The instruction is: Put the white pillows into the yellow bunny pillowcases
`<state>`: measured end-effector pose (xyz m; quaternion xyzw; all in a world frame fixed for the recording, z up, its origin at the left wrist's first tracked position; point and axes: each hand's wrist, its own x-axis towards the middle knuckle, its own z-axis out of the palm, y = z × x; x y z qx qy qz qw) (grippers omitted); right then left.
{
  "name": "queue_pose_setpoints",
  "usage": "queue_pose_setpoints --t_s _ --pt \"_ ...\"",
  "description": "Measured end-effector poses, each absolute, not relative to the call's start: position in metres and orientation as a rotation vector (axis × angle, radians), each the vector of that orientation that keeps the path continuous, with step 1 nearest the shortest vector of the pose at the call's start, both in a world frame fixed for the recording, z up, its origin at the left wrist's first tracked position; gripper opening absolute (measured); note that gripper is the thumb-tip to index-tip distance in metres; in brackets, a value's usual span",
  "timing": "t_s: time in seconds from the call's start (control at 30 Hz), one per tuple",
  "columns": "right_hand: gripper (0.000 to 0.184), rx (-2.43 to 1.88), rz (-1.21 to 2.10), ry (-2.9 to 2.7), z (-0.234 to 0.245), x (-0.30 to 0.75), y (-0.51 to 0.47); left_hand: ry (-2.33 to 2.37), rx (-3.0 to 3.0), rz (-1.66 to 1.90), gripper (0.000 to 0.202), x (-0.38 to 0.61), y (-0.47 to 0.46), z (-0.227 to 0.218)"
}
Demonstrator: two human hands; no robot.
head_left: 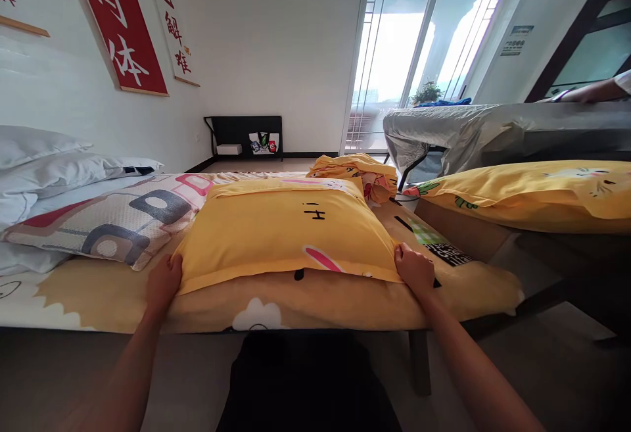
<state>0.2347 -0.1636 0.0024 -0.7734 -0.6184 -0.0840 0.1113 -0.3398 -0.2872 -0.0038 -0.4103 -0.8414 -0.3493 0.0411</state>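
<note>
A yellow pillow [286, 228] with a cartoon print lies on the bed [98, 297] in front of me. My left hand [163, 281] grips its near left corner with the fingers closed on the flap. At the near right corner my right hand [414, 269] pinches the pillowcase edge in the same way. The pillow rests flat on the yellow cartoon sheet.
A patterned pillow [113, 221] and white pillows [54, 169] lie to the left. Crumpled yellow fabric [359, 172] sits behind. Another yellow pillow [532, 195] lies on a table at right. A grey-covered bed [468, 126] stands near the glass door, with another person's arm [591, 92] above it.
</note>
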Motion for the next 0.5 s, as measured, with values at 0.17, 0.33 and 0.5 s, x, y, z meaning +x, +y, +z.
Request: queue_pose_setpoints --t_s 0.17,0.33,0.5 --pt "0.044 -2.279 -0.236 -1.803 -0.0001 0.2363 -0.1608 -2.549 -1.275 -1.063 0.033 -0.3385 -0.2885 -0.0028" --pt "0.044 -2.297 -0.227 -1.812 0.0023 0.2358 -0.1613 -2.545 -1.284 -1.038 0.034 -0.3395 -0.2884 -0.0046" --pt "0.05 -2.299 -0.233 -1.867 0.0029 0.2337 -0.163 -2.541 -1.309 -1.049 0.032 -0.346 -0.2862 0.0052"
